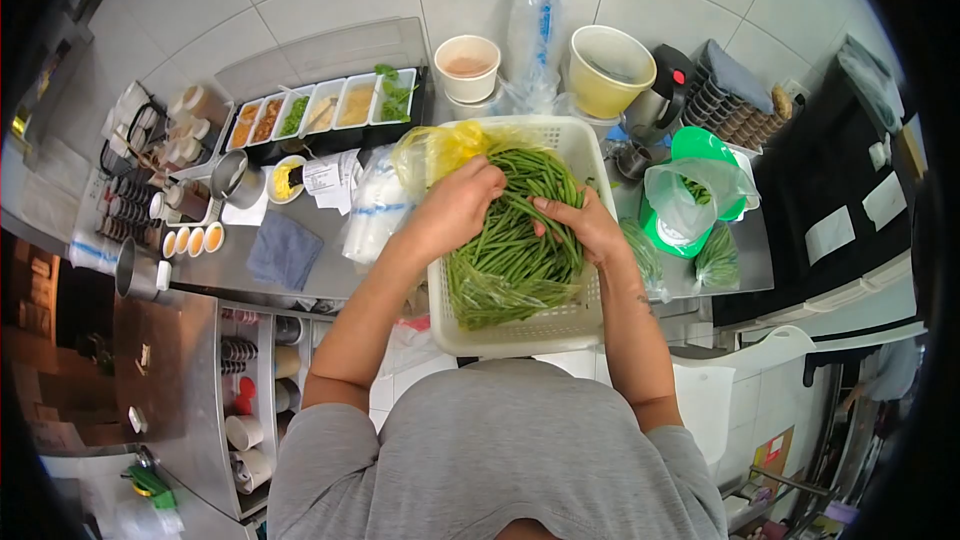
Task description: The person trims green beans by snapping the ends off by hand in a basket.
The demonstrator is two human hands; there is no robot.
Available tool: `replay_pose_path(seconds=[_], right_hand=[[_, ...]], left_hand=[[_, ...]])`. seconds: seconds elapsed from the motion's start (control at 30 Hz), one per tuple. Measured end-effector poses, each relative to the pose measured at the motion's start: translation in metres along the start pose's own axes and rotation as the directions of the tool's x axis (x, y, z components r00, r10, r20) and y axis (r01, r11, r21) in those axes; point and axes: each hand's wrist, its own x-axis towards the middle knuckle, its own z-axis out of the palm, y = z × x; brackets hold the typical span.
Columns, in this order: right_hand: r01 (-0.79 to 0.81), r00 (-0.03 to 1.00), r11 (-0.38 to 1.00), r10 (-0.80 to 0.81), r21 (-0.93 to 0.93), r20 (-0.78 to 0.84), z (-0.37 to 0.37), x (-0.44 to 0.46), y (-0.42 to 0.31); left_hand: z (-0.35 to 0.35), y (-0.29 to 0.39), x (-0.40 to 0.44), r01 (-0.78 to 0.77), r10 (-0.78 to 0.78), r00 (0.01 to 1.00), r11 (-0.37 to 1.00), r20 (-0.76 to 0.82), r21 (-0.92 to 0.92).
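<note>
A heap of long green beans (pixel 515 265) lies in a clear plastic bag (pixel 430 152) with a yellowish upper part. Bag and beans rest inside a white perforated basket (pixel 590 140), straight in front of my body. My left hand (pixel 462 202) is closed at the upper left of the heap, its fingertips pinched on beans. On the right side, my right hand (pixel 585 225) has its thumb and fingers closed round a few beans. Part of its fingers is hidden under the beans.
Behind left stands a row of topping containers (pixel 325 105). A blue cloth (pixel 284 250) and a halved-egg dish (pixel 194 239) lie on the left counter. White tubs (pixel 467 68) and a kettle (pixel 658 90) stand behind; a green container (pixel 668 230) and bagged greens (pixel 717 260) sit right.
</note>
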Motion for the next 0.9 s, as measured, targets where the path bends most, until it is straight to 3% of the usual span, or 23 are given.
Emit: replay_pose_path(seconds=[0.07, 0.17, 0.2, 0.27, 0.37, 0.4, 0.5, 0.6, 0.7, 0.73, 0.83, 0.87, 0.9], right_hand=[[0.025, 0.998, 0.998, -0.022, -0.059, 0.055, -0.002, 0.0, 0.002], [0.068, 0.983, 0.99, -0.045, -0.124, 0.178, 0.002, 0.001, 0.002], [0.075, 0.975, 0.991, -0.049, -0.113, 0.215, 0.006, 0.0, 0.001], [0.087, 0.961, 0.99, -0.053, -0.115, 0.272, 0.008, -0.003, 0.002], [0.203, 0.973, 0.968, -0.216, 0.149, 0.077, 0.007, -0.003, 0.004], [0.199, 0.97, 0.952, -0.225, 0.232, 0.09, -0.013, 0.006, 0.016], [0.156, 0.96, 0.788, -0.263, 0.595, 0.097, -0.03, 0.013, 0.022], [0.143, 0.951, 0.777, -0.279, 0.614, 0.132, -0.03, 0.012, 0.022], [0.171, 0.949, 0.793, -0.293, 0.585, 0.12, -0.028, 0.01, 0.022], [0.195, 0.947, 0.8, -0.305, 0.568, 0.104, -0.025, 0.008, 0.021], [0.27, 0.922, 0.852, -0.363, 0.448, 0.133, -0.009, 0.004, 0.018], [0.296, 0.911, 0.869, -0.382, 0.397, 0.156, -0.004, 0.003, 0.018], [0.301, 0.91, 0.857, -0.389, 0.42, 0.141, -0.003, 0.0, 0.019]], left_hand=[[-0.004, 0.004, -0.001, -0.005, -0.003, 0.998, 0.992, 0.059, 0.128], [0.01, 0.007, -0.001, -0.02, 0.043, 0.988, 0.988, -0.146, 0.154], [0.019, 0.008, 0.0, 0.149, -0.154, 0.969, 0.988, -0.192, -0.041], [0.038, 0.008, 0.002, 0.422, -0.528, 0.834, 0.799, -0.163, -0.429], [0.046, -0.001, 0.005, 0.319, -0.647, 0.762, 0.335, 0.029, -0.887], [0.04, 0.003, 0.005, 0.37, -0.638, 0.769, 0.395, 0.038, -0.841], [0.034, -0.003, -0.006, 0.401, -0.437, 0.897, 0.747, 0.062, -0.53], [0.03, 0.015, -0.018, 0.297, -0.231, 0.954, 0.827, 0.194, -0.477], [0.029, 0.033, -0.018, 0.463, -0.377, 0.876, 0.831, 0.301, -0.307], [0.04, 0.032, -0.022, 0.374, -0.362, 0.926, 0.84, 0.107, -0.393], [0.053, 0.025, -0.018, 0.495, -0.581, 0.802, 0.776, -0.138, -0.39], [0.057, 0.016, -0.016, 0.497, -0.597, 0.776, 0.778, -0.204, -0.384], [0.06, 0.004, -0.015, 0.505, -0.653, 0.735, 0.706, -0.182, -0.496]])
